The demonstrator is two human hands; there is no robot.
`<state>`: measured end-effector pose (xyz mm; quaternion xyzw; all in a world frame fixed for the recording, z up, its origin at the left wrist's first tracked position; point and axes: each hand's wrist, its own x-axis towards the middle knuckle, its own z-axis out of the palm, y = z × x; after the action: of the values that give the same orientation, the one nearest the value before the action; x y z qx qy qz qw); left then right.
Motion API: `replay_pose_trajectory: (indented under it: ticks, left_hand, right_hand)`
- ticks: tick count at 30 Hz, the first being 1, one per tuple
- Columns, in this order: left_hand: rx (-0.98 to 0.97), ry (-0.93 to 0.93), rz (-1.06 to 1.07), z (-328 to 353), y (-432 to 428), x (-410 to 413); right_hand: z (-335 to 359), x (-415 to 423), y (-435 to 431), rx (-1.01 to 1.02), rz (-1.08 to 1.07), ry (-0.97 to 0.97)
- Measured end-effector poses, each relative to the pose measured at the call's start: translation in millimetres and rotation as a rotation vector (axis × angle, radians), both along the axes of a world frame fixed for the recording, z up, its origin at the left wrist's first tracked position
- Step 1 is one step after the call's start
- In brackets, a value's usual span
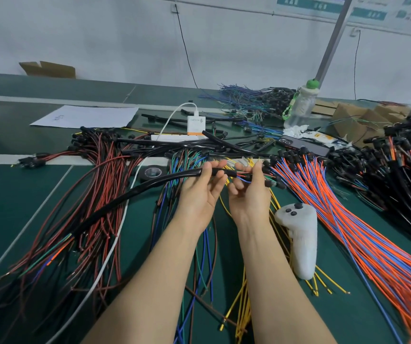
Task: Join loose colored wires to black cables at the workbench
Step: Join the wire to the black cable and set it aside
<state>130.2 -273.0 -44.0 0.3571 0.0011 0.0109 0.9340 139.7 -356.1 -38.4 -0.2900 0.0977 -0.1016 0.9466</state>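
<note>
A thick black cable [135,192] runs from lower left up to the middle, with coloured wire ends fanning out at its lower end. My left hand [203,192] grips it near its upper end, palm up. From that end short coloured wires [244,175] stick out to the right. My right hand [250,192] pinches these wires between thumb and fingers. Both hands are raised above the green bench [13,199].
Red-brown wires [95,194] lie left, orange and blue wires [343,219] right, yellow wires [241,306] below my arms. A white controller [298,239], a tape roll [152,172], a power strip with charger [194,127], a phone [303,145], a bottle [301,105] and black cable bundles [403,175] surround my hands.
</note>
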Motion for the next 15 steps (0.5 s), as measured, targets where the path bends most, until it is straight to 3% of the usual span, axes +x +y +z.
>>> replay_pose_trajectory:
  ticks: [2, 4, 6, 8, 10, 11, 13, 15]
  left_hand:
    - [0.074, 0.012, -0.05, 4.9, 4.8, -2.0]
    - [0.311, 0.073, -0.151, 13.6, 11.5, -8.0]
    - [0.907, 0.077, -0.167, 24.1, 20.0, -14.5]
    - [1.415, -0.117, 0.09, 37.8, 30.1, -17.7]
    - [1.56, -0.33, 0.446, 57.4, 45.3, -21.1]
    - [1.614, -0.39, 0.493, 63.9, 53.3, -19.4]
    - [1.767, -0.377, 0.302, 67.6, 63.8, -14.8]
    - [1.775, -0.336, 0.094, 61.0, 61.4, -15.1]
  right_hand:
    - [1.3, -0.6, -0.3, 0.038, 0.032, 0.021]
    - [3.1, -0.1, -3.0, 0.061, 0.029, 0.038]
    - [5.9, 1.1, -9.2, 0.093, -0.001, 0.041]
    - [9.2, 0.4, -16.4, 0.14, -0.031, 0.041]
    - [12.7, -1.9, -21.8, 0.188, -0.032, 0.028]
    - [15.1, -3.3, -23.4, 0.213, -0.021, 0.012]
    - [21.0, -5.8, -23.9, 0.258, 0.011, -0.019]
    - [28.3, -6.0, -21.1, 0.272, 0.022, -0.032]
